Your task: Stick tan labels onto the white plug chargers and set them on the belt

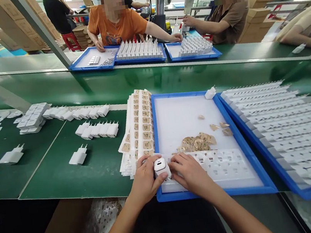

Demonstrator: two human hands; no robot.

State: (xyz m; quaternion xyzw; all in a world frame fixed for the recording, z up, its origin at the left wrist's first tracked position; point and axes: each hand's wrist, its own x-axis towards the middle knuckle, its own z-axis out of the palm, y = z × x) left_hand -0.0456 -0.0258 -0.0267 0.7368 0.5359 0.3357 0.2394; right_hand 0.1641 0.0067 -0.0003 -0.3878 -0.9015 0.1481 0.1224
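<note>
My left hand (145,179) grips a white plug charger (160,165) between thumb and fingers, its face with a dark port slot turned up. Close against the charger's right side are the curled, closed fingers of my right hand (192,174); whether they pinch something small is hidden. Both hands are over the front left corner of a blue-rimmed tray (266,177). In this tray lie a heap of brown sticker pieces (196,142) and a white label sheet (227,164) with rows of cutouts. Sheets of brown stickers (144,122) are stacked along its left side.
At right, a blue tray (266,154) holds rows of white chargers. One charger (210,92) stands at the middle tray's far corner. More chargers (97,129) lie on the green bench (50,179) at left. Across the belt (104,85), people work at other trays.
</note>
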